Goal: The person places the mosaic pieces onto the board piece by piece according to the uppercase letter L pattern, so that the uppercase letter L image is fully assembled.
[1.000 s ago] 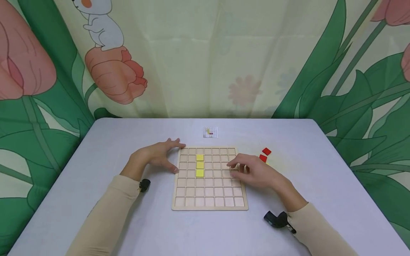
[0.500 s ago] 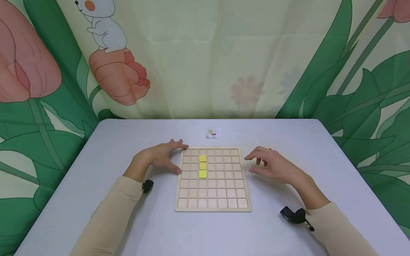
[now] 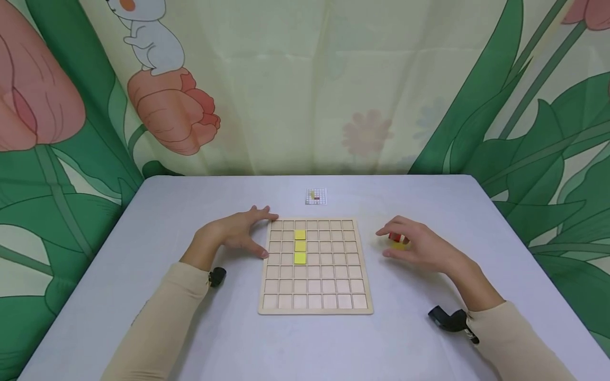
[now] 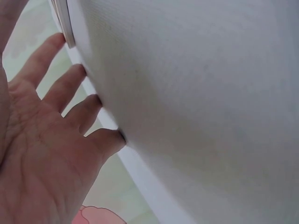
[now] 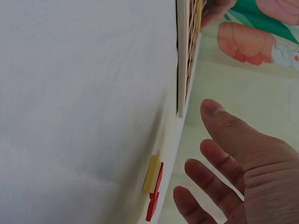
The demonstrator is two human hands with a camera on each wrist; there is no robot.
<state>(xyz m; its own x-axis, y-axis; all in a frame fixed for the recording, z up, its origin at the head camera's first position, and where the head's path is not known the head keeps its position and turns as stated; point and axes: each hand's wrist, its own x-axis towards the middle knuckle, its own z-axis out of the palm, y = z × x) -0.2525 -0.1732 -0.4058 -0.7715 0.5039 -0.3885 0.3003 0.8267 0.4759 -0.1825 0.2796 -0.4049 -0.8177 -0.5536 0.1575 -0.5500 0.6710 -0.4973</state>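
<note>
Right hand [image 3: 424,246] hovering loose, holding nothing, by red tiles [image 5: 152,208] and yellow tile [image 5: 150,175] on table [image 3: 329,349]. Left hand [image 3: 233,231] spread wide, touching board [image 3: 314,311] edge. I'm guessing picking step; next move calling for careful pinch.

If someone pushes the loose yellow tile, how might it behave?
The loose yellow tile looks stiff, given its straight edges. It is probably light, being small and thin. Its flat faces suggest sliding rather than rolling.

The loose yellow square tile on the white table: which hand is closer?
Right. The right hand hovers above that yellow tile; the left hand is farther, at the left edge of the wooden grid board.
</note>
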